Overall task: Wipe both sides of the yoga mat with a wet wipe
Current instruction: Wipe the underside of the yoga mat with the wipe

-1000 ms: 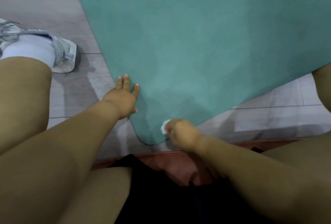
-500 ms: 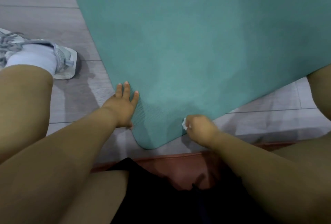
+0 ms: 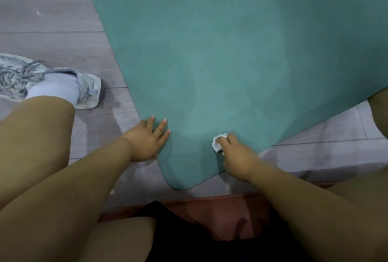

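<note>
At the lower middle of the frame, the right hand (image 3: 235, 154) clenches a crumpled wet wipe (image 3: 218, 143), mostly hidden under its fingers, on the teal yoga mat (image 3: 231, 52). The left hand (image 3: 147, 142) lies released, flat on the mat's left edge. The mat's far end is cut off.

Matt foam yoga mat (image 3: 231, 52); crumpled paper wet wipe (image 3: 218, 143)
</note>
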